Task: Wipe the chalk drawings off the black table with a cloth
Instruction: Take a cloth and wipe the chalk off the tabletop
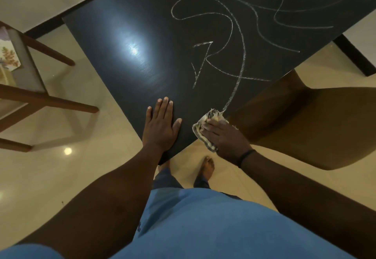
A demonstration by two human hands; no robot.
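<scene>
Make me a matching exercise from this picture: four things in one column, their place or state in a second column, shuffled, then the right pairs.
Things:
1. left hand
2. right hand
3. cloth
4. chalk drawings

Places or states:
A. pressed under a hand near the table's corner
B. flat and empty on the black table
C. unwiped, across the table's far part
D. pressing down on the cloth

Pairs: 1-B, 2-D, 3-A, 4-C
</scene>
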